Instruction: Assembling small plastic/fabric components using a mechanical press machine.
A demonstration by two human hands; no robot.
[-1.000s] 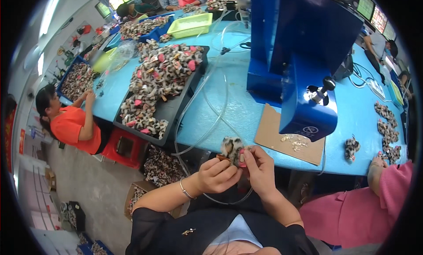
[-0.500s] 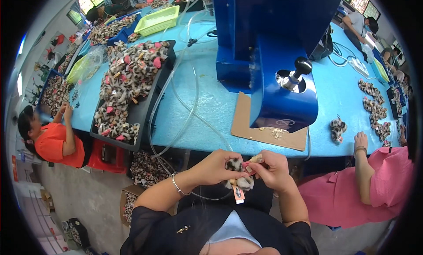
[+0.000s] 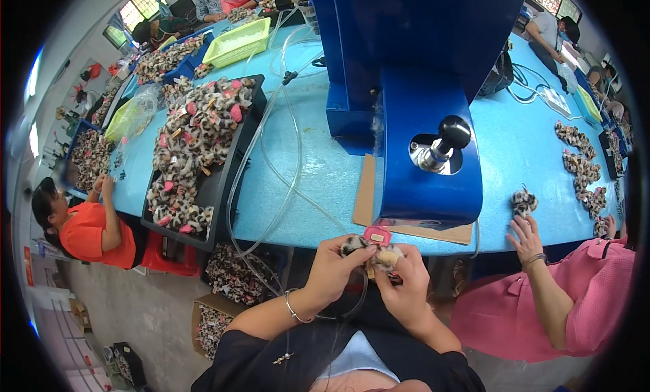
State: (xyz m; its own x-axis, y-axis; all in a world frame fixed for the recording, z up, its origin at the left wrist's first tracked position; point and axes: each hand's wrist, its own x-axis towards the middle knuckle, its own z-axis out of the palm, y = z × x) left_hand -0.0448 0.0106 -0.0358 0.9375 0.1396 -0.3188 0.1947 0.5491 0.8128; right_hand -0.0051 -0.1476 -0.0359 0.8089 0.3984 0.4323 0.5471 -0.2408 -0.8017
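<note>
My left hand (image 3: 332, 270) and my right hand (image 3: 408, 287) pinch a small spotted plush piece (image 3: 388, 258) between them, in front of the table's near edge. Brown, black and cream fur shows between my fingers. A pink piece with a pale label (image 3: 377, 235) sticks up from its far side. Both thumbs press on the fur, and the rest of the plush is hidden by my fingers. Just beyond my hands stands a blue machine (image 3: 432, 189) with a black-knobbed lever (image 3: 452, 133).
A black tray (image 3: 230, 162) heaped with plush pieces is at the left, beside looping clear hoses (image 3: 296, 135). Cardboard (image 3: 364, 192) lies under the machine. At the right, a co-worker's hand (image 3: 526, 237) touches another plush (image 3: 523, 202). A box of plush pieces (image 3: 215, 331) stands on the floor.
My hands have turned the plush, so the pink piece now points away from me; both moved slightly. The co-worker's hand at the right has reached to the plush on the table.
</note>
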